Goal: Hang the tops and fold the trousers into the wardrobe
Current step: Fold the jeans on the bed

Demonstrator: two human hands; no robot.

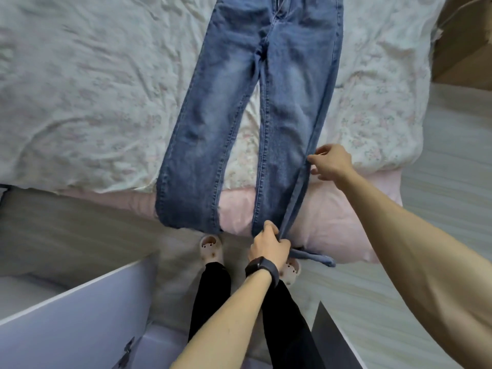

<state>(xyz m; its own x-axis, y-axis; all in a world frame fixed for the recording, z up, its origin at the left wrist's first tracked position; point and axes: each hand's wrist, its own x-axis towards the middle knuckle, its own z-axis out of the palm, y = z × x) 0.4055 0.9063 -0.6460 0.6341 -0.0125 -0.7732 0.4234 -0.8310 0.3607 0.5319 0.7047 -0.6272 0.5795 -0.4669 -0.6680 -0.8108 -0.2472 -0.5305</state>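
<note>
A pair of blue jeans (266, 89) lies flat on the bed, waistband at the far end, both legs running toward me and hanging over the near edge. My left hand (269, 246), with a dark watch on the wrist, grips the hem of the right leg at the bed's edge. My right hand (330, 162) pinches the outer seam of that same leg higher up, lifting its edge off the bed. The left leg lies untouched.
The bed carries a pale floral sheet (93, 102) over a pink cover (332, 222). A white box edge (80, 302) stands at the lower left and a dark panel (330, 339) at the lower right. My feet in slippers (210, 247) stand on the floor by the bed.
</note>
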